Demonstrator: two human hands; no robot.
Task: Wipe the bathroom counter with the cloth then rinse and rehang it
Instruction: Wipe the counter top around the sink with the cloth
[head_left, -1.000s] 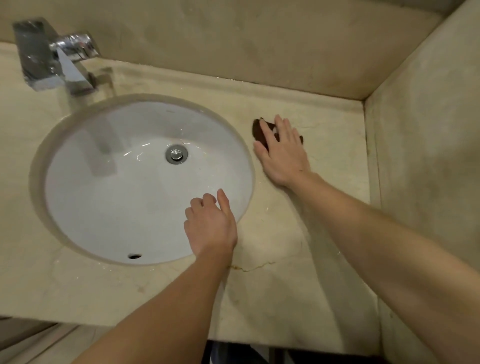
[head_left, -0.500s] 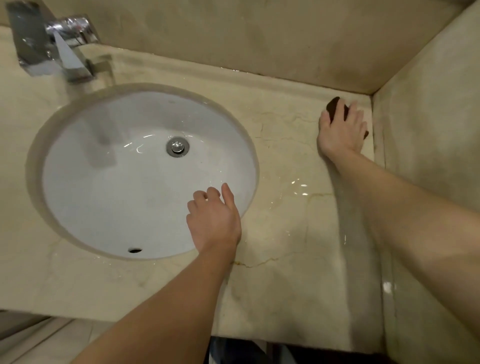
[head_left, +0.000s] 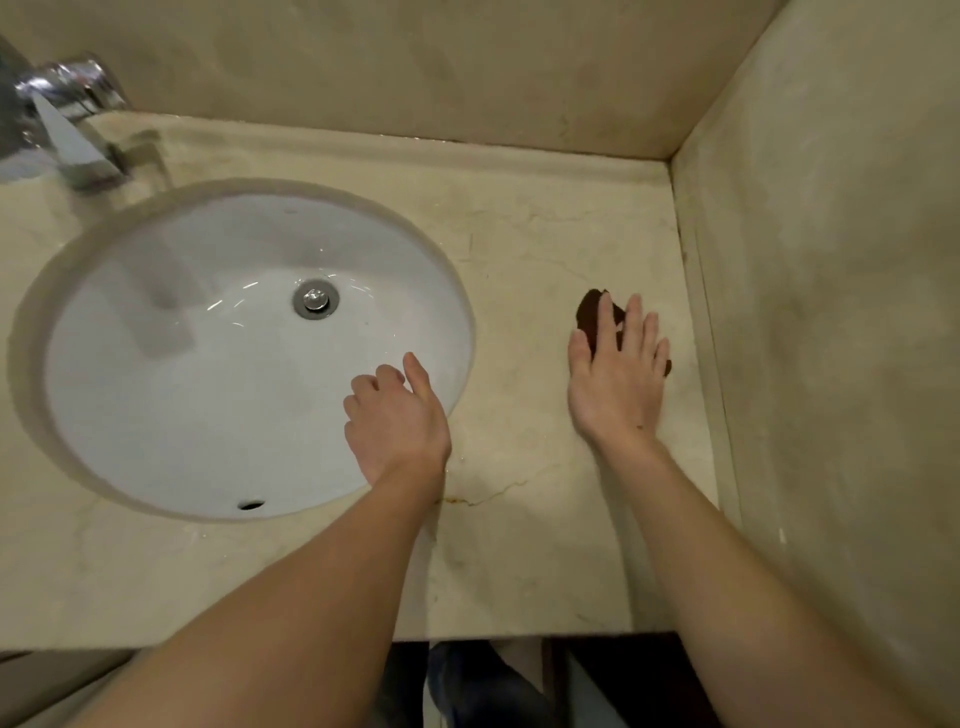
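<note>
The dark cloth (head_left: 592, 312) is pressed flat on the counter (head_left: 519, 545) under the spread fingers of the right hand (head_left: 615, 379), near the side wall (head_left: 831, 312). The left hand (head_left: 397, 421), loosely curled and empty, is rested on the sink (head_left: 208, 364) rim.

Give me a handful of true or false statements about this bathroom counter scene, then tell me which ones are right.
1. The right hand presses the dark cloth flat on the counter. True.
2. The left hand holds the cloth. False: it rests empty at the sink rim.
3. Water is running from the faucet. False: no stream shows.
4. The cloth lies right of the sink. True.
5. The drain is covered by the cloth. False: it is uncovered.
</note>
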